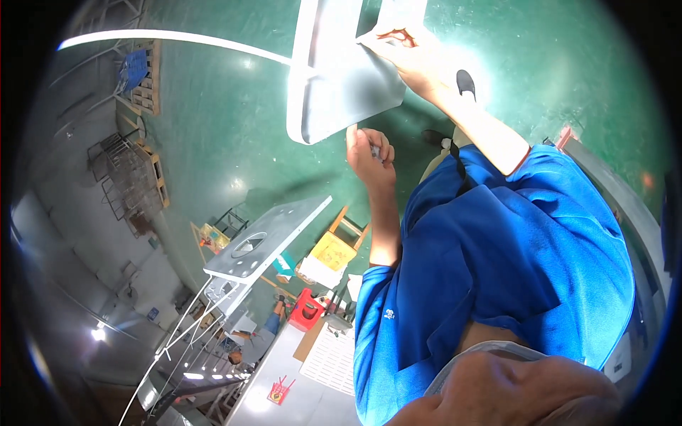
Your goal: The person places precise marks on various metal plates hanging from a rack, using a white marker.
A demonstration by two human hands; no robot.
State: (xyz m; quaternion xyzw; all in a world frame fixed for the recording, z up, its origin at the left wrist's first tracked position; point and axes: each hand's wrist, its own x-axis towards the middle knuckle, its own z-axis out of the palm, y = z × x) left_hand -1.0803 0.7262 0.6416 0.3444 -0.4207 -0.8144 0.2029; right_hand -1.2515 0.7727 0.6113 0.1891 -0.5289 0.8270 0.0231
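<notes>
In front of me hangs a pale sheet-metal panel [348,89] with a rounded, bent rim, washed out by glare at its upper part. My right hand [415,62] is on its right side, thumb and forefinger pinched together against the surface. Whatever is in that pinch, if anything, is lost in the glare. Just under the lower edge is my left hand [371,155], one finger pointing up at the rim. Its other fingers curl around a small whitish thing [376,151], too covered to name.
A thin white rod [177,35] reaches the panel from the left. Another grey panel [270,238] with an oval hole hangs on white wire hooks. Below stand a red plastic stool [306,310], a yellow-topped stand [332,251] and a light table [312,405]. Another person [259,344] is farther off.
</notes>
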